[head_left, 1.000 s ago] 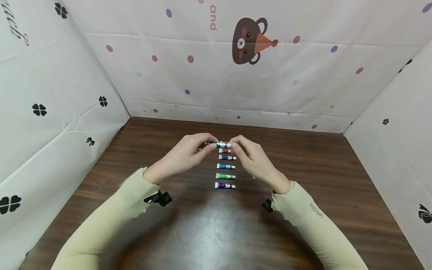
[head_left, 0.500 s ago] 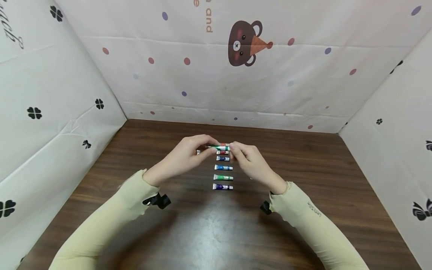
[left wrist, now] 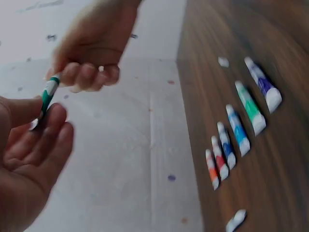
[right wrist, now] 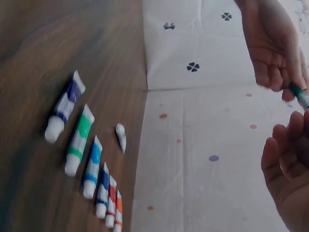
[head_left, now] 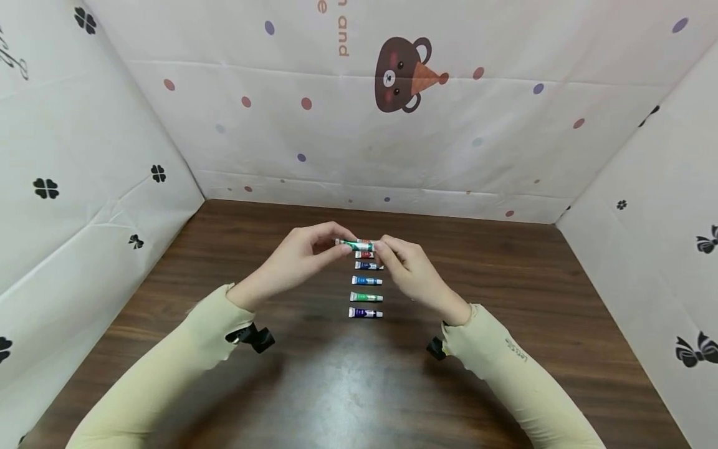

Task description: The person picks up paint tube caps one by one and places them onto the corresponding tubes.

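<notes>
My left hand (head_left: 303, 255) pinches the flat end of a dark green paint tube (head_left: 359, 246), between thumb and fingers. At the tube's other end, the thumb and forefinger of my right hand (head_left: 412, 268) grip the tip and cover most of it. The tube is held level above the table. In the left wrist view a small white bit (left wrist: 101, 68) shows among the curled right fingers; what it is I cannot tell. Below lies a column of paint tubes: purple (head_left: 366, 313), light green (head_left: 366, 297), light blue (head_left: 367, 281), dark blue (head_left: 367, 266), red (left wrist: 219, 158) and orange (left wrist: 212, 169).
A whitish tube (right wrist: 120, 137) lies apart from the column, beyond my left hand. A small white piece (left wrist: 223, 62) sits on the wooden table (head_left: 505, 312) at the other side. Patterned white cloth walls (head_left: 252, 137) enclose the table's back and sides.
The head view has shifted a little to the right. Both hands keep the dark green tube between them, and the right fingers have curled closer round its tip.
</notes>
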A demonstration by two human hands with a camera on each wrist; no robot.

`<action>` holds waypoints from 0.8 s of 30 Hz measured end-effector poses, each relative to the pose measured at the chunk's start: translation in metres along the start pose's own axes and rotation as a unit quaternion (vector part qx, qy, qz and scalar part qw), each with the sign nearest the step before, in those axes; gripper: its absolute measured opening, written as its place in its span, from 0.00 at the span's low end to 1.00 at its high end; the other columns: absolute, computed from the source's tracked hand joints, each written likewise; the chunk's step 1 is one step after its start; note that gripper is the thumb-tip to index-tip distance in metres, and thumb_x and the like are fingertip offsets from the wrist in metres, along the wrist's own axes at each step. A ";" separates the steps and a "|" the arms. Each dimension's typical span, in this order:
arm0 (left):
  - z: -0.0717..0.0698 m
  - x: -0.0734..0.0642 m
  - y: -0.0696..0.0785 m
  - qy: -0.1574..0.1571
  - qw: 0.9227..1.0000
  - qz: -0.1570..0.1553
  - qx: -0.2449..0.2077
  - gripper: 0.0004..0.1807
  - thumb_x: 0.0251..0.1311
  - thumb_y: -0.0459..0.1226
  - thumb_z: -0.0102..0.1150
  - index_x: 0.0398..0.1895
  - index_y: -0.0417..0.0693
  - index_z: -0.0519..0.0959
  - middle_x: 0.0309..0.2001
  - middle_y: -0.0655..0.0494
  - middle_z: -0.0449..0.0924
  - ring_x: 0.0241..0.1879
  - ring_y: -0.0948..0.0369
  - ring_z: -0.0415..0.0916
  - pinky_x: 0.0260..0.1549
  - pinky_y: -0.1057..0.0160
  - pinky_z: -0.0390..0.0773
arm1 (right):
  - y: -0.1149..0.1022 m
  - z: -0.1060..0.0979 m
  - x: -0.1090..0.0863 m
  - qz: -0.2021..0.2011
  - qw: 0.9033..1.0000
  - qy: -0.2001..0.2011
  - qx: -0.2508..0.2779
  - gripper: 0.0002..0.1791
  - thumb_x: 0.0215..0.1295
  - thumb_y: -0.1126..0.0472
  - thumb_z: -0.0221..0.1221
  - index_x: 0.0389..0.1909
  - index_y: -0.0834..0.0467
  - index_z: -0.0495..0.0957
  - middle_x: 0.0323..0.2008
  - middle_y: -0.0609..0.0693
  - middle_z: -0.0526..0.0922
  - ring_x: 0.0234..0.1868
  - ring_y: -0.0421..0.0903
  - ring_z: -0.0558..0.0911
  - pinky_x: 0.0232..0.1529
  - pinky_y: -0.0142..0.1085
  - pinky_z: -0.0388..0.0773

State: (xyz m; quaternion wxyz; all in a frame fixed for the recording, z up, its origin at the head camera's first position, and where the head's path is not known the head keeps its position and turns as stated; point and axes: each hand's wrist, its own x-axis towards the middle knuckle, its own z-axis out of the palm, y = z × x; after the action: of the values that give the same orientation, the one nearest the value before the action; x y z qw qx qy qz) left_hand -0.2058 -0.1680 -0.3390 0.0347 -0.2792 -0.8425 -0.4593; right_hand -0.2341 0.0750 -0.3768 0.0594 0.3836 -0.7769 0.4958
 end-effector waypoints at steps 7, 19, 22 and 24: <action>0.002 0.001 0.002 0.008 0.999 -0.023 -0.042 0.12 0.71 0.47 0.59 0.50 0.54 0.80 0.39 0.54 0.85 0.37 0.61 0.83 0.35 0.60 0.82 | 0.001 -0.004 0.001 -0.014 1.000 0.006 0.014 0.16 0.82 0.61 0.46 0.30 0.56 0.73 0.24 0.50 0.71 0.23 0.43 0.66 0.27 0.36 0.65; 0.006 0.022 -0.009 0.037 0.995 0.078 0.053 0.10 0.72 0.46 0.57 0.48 0.55 0.84 0.34 0.64 0.83 0.18 0.62 0.70 0.20 0.63 0.75 | 0.008 -0.015 0.010 0.106 0.986 -0.030 0.124 0.22 0.84 0.52 0.41 0.29 0.60 0.69 0.24 0.52 0.68 0.25 0.50 0.66 0.27 0.35 0.64; 0.009 0.030 -0.019 0.041 0.996 0.062 0.045 0.11 0.71 0.47 0.59 0.48 0.55 0.84 0.34 0.62 0.84 0.20 0.62 0.72 0.23 0.61 0.74 | 0.017 -0.021 0.017 0.151 0.980 -0.041 0.125 0.26 0.83 0.47 0.40 0.31 0.61 0.71 0.27 0.56 0.71 0.28 0.53 0.69 0.29 0.36 0.68; 0.010 0.038 -0.028 0.045 0.999 0.024 0.016 0.12 0.70 0.49 0.60 0.48 0.55 0.85 0.37 0.61 0.85 0.27 0.62 0.78 0.30 0.58 0.78 | 0.025 -0.024 0.023 0.170 0.981 -0.035 0.088 0.27 0.82 0.43 0.42 0.34 0.60 0.75 0.31 0.58 0.76 0.31 0.53 0.74 0.33 0.37 0.72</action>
State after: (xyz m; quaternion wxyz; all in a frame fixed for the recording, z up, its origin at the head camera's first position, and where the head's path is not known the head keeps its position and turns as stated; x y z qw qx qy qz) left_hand -0.2493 -0.1548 -0.3540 0.0878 -0.2774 -0.8408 -0.4566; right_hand -0.2737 0.0874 -0.3717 -0.0872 0.2667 -0.7856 0.5514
